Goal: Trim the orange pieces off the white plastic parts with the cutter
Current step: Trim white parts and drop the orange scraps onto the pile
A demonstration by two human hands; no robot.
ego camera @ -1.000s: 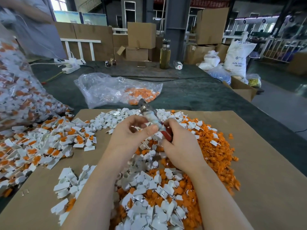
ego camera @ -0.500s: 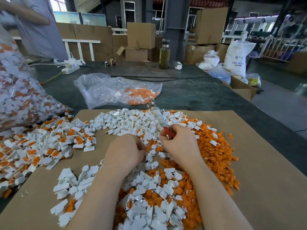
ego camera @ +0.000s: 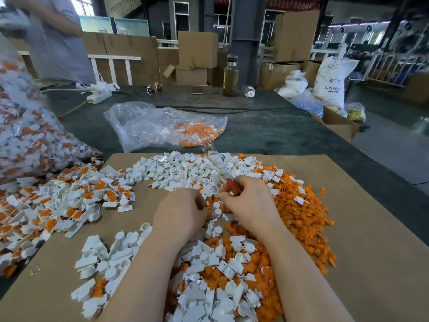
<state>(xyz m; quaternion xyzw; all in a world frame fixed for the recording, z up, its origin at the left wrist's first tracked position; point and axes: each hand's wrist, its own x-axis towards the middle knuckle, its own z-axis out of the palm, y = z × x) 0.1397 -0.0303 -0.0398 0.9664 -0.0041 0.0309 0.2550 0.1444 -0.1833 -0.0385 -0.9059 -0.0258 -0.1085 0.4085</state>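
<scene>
From your head camera, you look down at a brown sheet of cardboard (ego camera: 348, 205) lying on a dark green table (ego camera: 267, 133).

Your right hand (ego camera: 251, 204) is curled round the cutter (ego camera: 219, 167). You hold it by its red handle, and its taped shaft sticks up and away from you. The metal tip is over the far edge of the cardboard.

Your left hand (ego camera: 181, 213) is low on the pile, just beside your right hand. Its fingers are bent down among the white parts (ego camera: 176, 169). I cannot tell if it has picked one up, because the fingertips are hidden.

White parts lie in a heap past your hands. More white parts lie near you, between your arms and to the left. An orange heap (ego camera: 301, 205) spreads to the right of your right hand and under your right arm.

On the left is a pile of untrimmed parts (ego camera: 58, 205), white with orange bits on them. It spills off the cardboard onto the table. Above it a big clear sack (ego camera: 25, 135) is full of the same kind.

Past the cardboard lies a clear bag (ego camera: 162, 124) with orange bits inside. Far back on the table stands a bottle (ego camera: 231, 76) of yellow liquid. A white power strip (ego camera: 98, 90) is at the far left. Another person (ego camera: 53, 38) in a grey top stands by the top left corner.
</scene>
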